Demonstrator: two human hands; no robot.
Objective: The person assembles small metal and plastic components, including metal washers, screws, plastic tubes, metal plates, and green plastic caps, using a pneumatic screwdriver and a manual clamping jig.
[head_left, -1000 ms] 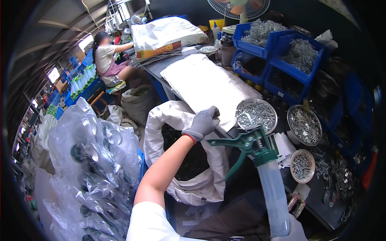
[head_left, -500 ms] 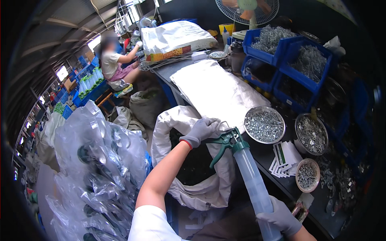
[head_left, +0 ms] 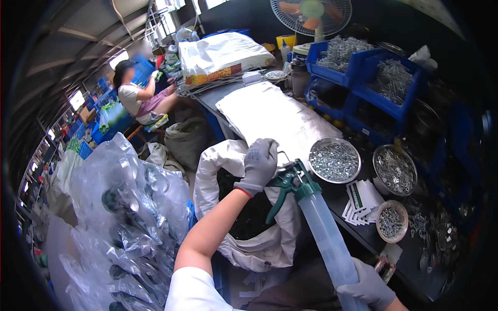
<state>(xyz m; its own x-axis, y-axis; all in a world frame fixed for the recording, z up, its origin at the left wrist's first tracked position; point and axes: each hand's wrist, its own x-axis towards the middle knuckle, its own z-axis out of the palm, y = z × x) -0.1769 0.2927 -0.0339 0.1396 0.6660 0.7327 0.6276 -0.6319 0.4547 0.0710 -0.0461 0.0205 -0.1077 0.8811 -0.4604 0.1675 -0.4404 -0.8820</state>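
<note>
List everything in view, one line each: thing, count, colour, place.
caulking gun: one, green handle with a translucent tube, centre, held in both hands
open sack: one, white, beside the bench, under the left hand
round metal bowls: three, silver, filled with small metal parts, on the bench at right
cards: a small fanned stack, white and green, between the bowls
storage bins: several, blue, holding metal parts, upper right
fan: one, top centre
bagged parts: a heap, clear plastic, lower left
seated person: one, upper left
left hand: grey glove, at the gun's handle end
right hand: grey glove, gripping the tube's lower end
</note>
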